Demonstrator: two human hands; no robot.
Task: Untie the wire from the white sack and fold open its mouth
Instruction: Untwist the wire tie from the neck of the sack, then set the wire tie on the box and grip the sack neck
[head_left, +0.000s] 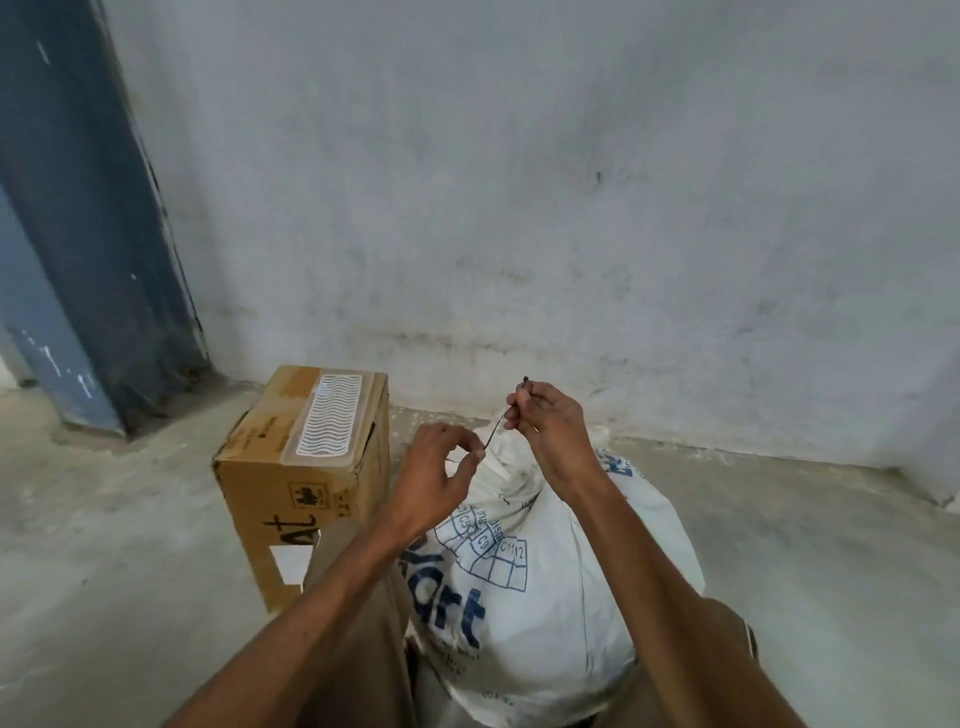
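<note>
Head view looks down on the white sack (524, 587), standing between the person's knees, near the grey wall (571, 182) and right of a cardboard box (306, 478). Its neck is bunched shut. The right hand (550, 431) pinches the dark wire (496, 428) near its free end; the left hand (441, 478) pinches it lower, at the neck. I think the wire should be unwound turn by turn, while the left fingers keep the neck steady.
</note>
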